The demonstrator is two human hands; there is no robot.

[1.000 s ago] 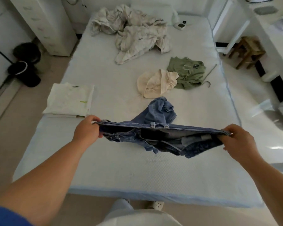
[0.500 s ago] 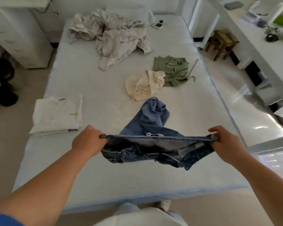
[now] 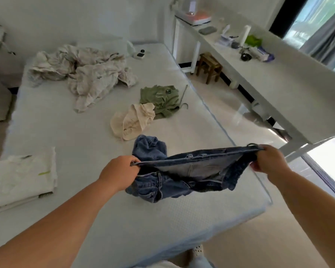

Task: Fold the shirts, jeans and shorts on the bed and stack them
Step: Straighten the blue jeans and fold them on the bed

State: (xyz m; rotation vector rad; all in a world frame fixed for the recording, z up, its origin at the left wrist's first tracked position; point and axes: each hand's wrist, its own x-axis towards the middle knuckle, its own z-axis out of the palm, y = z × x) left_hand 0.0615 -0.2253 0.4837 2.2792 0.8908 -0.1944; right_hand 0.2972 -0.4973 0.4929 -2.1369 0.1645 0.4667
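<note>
Holding jeans [image 3: 184,176] waistband taut above bed [image 3: 108,215], left hand [image 3: 120,174] and right hand [image 3: 267,159] fingers clamped on ends; next I lay them flat.

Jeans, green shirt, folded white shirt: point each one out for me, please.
jeans [image 3: 184,171], head view, on the inside of the stretched waistband.
green shirt [image 3: 160,97], head view, on its crumpled middle.
folded white shirt [image 3: 21,176], head view, on its flat top face.
</note>
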